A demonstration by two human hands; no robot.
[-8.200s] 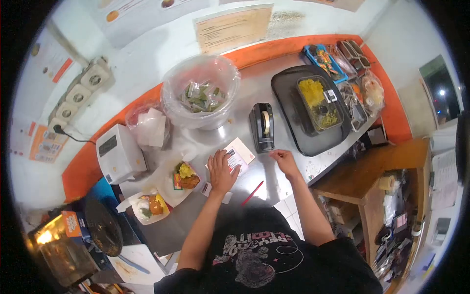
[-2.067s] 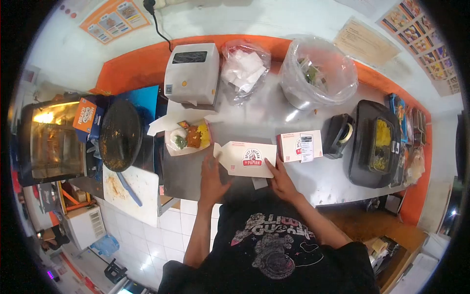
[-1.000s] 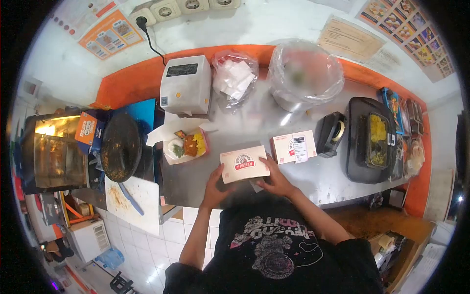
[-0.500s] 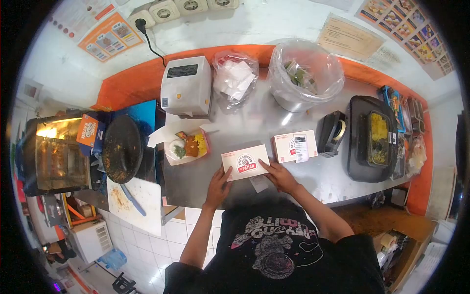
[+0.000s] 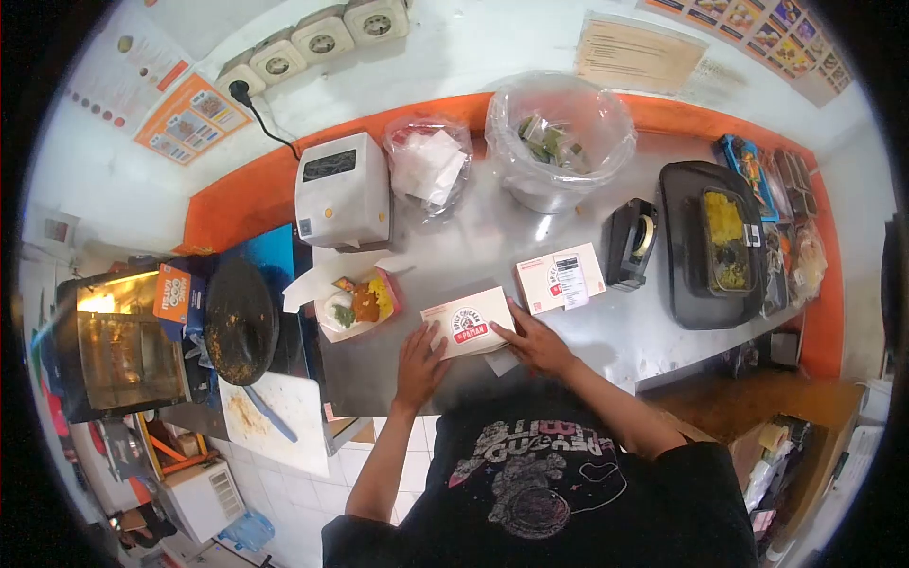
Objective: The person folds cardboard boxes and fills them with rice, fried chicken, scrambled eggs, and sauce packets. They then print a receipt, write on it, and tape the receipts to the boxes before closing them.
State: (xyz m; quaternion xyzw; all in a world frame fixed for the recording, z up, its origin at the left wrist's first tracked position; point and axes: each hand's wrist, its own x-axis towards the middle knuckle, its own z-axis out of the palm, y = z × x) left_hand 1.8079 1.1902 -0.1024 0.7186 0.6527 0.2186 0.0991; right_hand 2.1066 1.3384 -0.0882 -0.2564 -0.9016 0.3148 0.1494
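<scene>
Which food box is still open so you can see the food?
The open box on the left, beside the printer. Rice and chicken show inside. The box under the hands and the labelled box are closed.

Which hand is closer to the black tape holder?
The right hand. It rests on the right end of the closed box, the side toward the tape holder. The left hand is at the box's other end, farther away.

left hand (image 5: 419, 354) | right hand (image 5: 536, 343) | both on closed box (image 5: 468, 322) | steel counter (image 5: 606, 331)
</scene>
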